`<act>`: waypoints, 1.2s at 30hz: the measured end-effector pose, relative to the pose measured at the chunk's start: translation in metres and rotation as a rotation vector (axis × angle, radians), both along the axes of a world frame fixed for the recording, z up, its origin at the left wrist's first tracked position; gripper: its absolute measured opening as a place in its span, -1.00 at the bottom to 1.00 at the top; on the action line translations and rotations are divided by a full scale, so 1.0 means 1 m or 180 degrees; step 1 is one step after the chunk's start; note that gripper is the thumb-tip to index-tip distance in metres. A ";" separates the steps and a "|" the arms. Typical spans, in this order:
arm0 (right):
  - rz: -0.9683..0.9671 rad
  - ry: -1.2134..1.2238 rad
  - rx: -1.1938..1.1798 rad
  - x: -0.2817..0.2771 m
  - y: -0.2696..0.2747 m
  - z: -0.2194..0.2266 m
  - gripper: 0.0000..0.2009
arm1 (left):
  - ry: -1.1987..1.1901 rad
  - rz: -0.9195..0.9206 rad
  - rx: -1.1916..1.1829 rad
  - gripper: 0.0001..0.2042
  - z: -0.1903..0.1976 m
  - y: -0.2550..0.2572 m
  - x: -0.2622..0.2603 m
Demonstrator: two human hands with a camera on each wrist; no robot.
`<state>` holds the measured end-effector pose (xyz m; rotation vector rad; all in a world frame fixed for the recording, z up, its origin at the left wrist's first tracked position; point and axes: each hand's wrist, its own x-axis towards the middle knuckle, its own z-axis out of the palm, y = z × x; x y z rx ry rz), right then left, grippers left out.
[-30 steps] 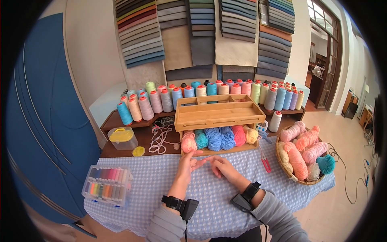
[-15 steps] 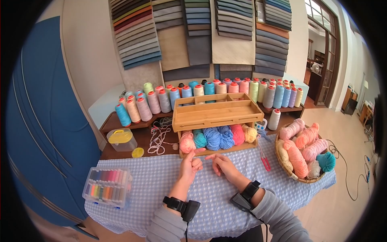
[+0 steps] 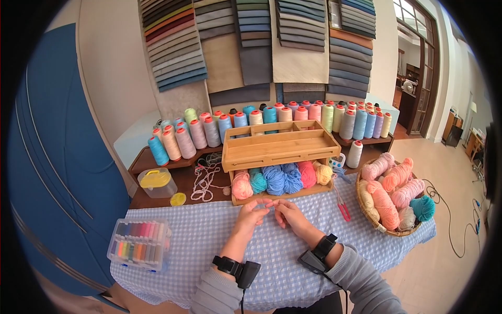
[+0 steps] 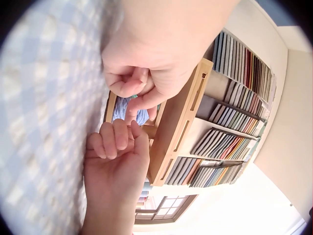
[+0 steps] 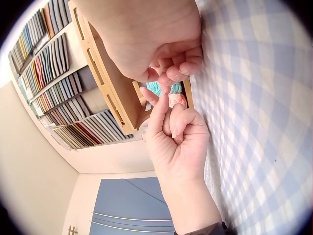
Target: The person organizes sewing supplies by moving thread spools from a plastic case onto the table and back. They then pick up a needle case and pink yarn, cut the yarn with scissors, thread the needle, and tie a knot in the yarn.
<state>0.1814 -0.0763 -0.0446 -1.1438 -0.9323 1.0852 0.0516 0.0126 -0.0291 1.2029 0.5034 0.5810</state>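
Note:
Both hands are raised over the checked cloth (image 3: pixel 193 235), in front of the wooden organizer (image 3: pixel 282 148). The left hand (image 3: pixel 249 221) has its index finger extended toward the right hand (image 3: pixel 294 219), and its other fingers bend inward. In the right wrist view, the left index fingertip meets the fingertips of the right hand (image 5: pixel 161 44); whether they press together cannot be told. Loosely curled fingers show on the right hand (image 4: pixel 115 156) in the left wrist view. No object shows in either hand. Yarn balls (image 3: pixel 282 179) lie in the organizer's lower compartment behind them.
A clear box of small spools (image 3: pixel 138 243) stands at left, near a yellow-lidded container (image 3: pixel 157 181). At right are pink-handled scissors or snips (image 3: pixel 343 211) and a basket of yarn (image 3: pixel 369 212). Thread cones (image 3: pixel 213 132) line the back shelf.
The fingertips, together a second ago and apart half a second ago, are close together again. The left index finger has tipped toward the right hand. The head view has shifted slightly.

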 end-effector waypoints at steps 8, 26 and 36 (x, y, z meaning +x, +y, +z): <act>-0.0115 0.0150 -0.0046 -0.001 0.000 0.002 -0.77 | 0.0036 -0.0149 0.0120 -0.73 -0.007 0.003 -0.002; -0.0054 0.0102 0.0000 -0.001 -0.001 0.001 -0.73 | 0.0189 0.2284 0.0486 -0.82 -0.011 0.031 -0.012; -0.0029 0.0109 -0.0019 0.000 0.000 0.000 -0.73 | 0.0085 0.2277 0.1233 -0.82 -0.032 0.045 -0.010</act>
